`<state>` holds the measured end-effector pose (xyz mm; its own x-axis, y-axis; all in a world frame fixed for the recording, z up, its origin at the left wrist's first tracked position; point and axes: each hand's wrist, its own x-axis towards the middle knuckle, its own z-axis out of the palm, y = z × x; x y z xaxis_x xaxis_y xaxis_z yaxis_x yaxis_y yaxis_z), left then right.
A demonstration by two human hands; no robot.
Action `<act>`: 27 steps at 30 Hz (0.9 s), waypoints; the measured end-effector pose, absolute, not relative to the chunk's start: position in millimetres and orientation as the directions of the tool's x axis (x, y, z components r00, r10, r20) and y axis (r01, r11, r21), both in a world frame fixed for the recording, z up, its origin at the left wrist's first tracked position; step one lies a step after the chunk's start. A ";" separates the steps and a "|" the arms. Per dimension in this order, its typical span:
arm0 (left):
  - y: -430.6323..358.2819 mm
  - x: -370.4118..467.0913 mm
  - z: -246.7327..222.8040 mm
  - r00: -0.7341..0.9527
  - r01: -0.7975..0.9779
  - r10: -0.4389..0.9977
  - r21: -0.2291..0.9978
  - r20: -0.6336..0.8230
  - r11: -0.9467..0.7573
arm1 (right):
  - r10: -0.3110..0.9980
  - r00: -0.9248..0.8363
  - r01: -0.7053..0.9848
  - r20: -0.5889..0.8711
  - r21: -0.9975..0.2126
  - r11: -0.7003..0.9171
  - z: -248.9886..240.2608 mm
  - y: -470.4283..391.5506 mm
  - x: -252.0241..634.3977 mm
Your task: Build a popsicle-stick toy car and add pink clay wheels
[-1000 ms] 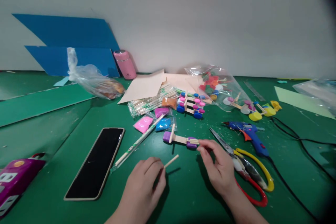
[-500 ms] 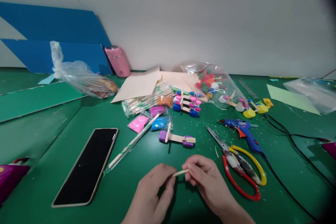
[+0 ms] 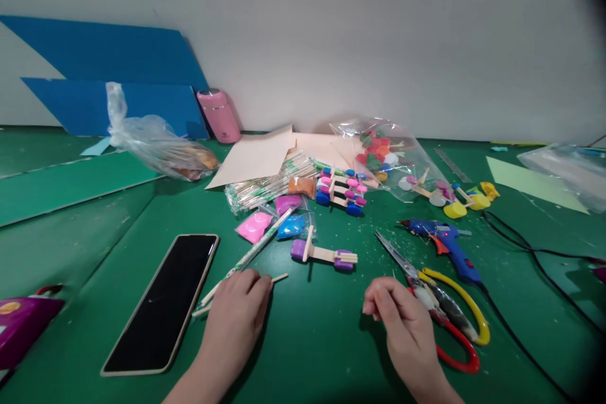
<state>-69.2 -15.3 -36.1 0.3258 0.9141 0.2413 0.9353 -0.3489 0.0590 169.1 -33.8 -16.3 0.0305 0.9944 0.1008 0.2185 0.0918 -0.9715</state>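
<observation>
My left hand [image 3: 237, 315] is closed over a thin wooden stick [image 3: 280, 278], whose tip pokes out to the right of the fingers. Beside it lies a long chopstick in a clear printed wrapper [image 3: 255, 251]. My right hand [image 3: 402, 328] has curled fingers above the table, left of the red and yellow handled scissors [image 3: 445, 309]; whatever it pinches is hidden. Beyond both hands rests a small wooden stick model [image 3: 324, 254] with purple ends, short stick pieces lying on its right end.
A phone [image 3: 163, 303] lies at the left, a blue glue gun [image 3: 445, 240] with its cable at the right. Farther back are bagged coloured clay [image 3: 254, 226], stacked stick models [image 3: 341, 192], a bag of colourful parts [image 3: 383, 151], and a pink flask [image 3: 219, 115].
My hands have moved apart from the short stick they both held. The left went leftward onto a stick by the wrapped chopstick; the right shifted right. The view tilted slightly.
</observation>
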 end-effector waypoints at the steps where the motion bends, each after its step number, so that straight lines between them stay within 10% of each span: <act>1: -13.5 -71.1 -35.5 0.330 0.939 0.913 0.018 0.238 -0.344 | 0.991 0.039 0.240 0.128 -0.964 0.115 -16.5 -33.6 170.6; 9: -5.6 -71.7 -29.4 0.339 0.936 0.908 -0.182 0.247 -0.300 | 0.971 0.152 0.319 0.182 -0.939 0.126 -19.5 -27.7 180.2; 27: 2.4 -73.3 -24.0 0.309 0.949 0.908 -0.158 0.285 -0.273 | 0.981 0.101 0.426 0.163 -0.899 0.105 -22.0 -21.5 184.6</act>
<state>-73.3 2.4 -24.0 0.3088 0.9076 0.2845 0.9489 -0.2734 -0.1578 184.6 -21.5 -22.0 0.1011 0.9815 0.1627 0.4259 0.1051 -0.8987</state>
